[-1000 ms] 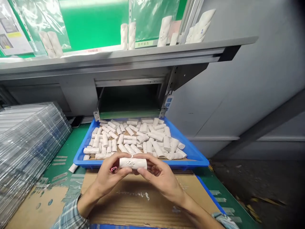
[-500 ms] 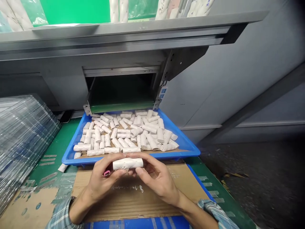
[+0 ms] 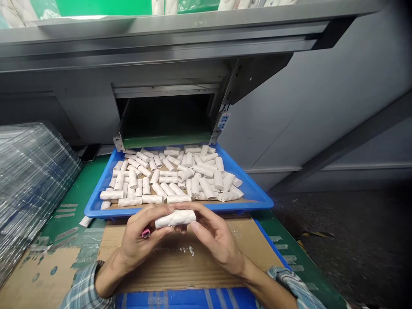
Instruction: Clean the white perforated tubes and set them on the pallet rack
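Observation:
A white cylindrical piece (image 3: 175, 218) with dark markings is held level between both hands, just in front of the blue tray. My left hand (image 3: 140, 240) pinches its left end and also has a small pink object (image 3: 146, 233) tucked under the fingers. My right hand (image 3: 215, 238) grips the right end with thumb below and fingers above. The blue tray (image 3: 257, 198) behind holds several similar white cylinders (image 3: 167, 178) lying loose.
A brown cardboard sheet (image 3: 180, 268) lies under my hands on a green bench (image 3: 80, 193). A stack of clear plastic trays (image 3: 28, 180) stands at the left. A grey machine opening (image 3: 167, 116) sits behind the tray, under a shelf. The floor drops off at right.
The white piece has been turned in my fingers, its left end now slightly lower. The camera view has tilted down and shifted a little; both hands stay in front of the tray.

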Action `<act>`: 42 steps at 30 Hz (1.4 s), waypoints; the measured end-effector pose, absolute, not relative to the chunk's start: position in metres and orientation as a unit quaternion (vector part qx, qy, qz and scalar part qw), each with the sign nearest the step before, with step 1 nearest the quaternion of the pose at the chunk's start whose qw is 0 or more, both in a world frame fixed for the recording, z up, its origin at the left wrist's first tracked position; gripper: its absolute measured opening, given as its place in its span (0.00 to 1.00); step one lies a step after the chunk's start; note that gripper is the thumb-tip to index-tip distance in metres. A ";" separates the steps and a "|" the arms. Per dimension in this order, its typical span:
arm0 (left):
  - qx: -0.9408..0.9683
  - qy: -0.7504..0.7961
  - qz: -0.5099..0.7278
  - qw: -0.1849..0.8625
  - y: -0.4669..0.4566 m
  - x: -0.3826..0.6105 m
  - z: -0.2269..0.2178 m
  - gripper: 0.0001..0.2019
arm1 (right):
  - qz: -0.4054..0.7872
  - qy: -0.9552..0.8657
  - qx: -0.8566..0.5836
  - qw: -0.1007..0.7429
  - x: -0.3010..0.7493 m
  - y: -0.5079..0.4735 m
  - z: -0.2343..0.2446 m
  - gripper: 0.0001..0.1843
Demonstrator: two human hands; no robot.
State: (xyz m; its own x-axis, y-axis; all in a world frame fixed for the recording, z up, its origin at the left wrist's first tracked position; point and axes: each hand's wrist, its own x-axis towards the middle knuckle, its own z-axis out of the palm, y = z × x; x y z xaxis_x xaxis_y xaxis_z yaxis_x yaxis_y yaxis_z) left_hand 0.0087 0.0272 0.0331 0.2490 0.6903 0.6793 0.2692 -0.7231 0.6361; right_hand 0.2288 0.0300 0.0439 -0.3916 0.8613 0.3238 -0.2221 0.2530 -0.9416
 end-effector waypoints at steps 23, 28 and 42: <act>0.734 0.375 0.529 0.203 0.024 0.010 0.026 0.19 | 0.551 -0.607 -0.295 0.491 0.228 0.031 0.037 0.16; 0.734 0.379 0.521 0.217 0.024 0.010 0.024 0.17 | 0.539 -0.602 -0.317 0.496 0.229 0.033 0.039 0.16; 0.716 0.383 0.526 0.255 0.022 0.011 0.025 0.17 | 0.524 -0.612 -0.318 0.500 0.229 0.032 0.039 0.15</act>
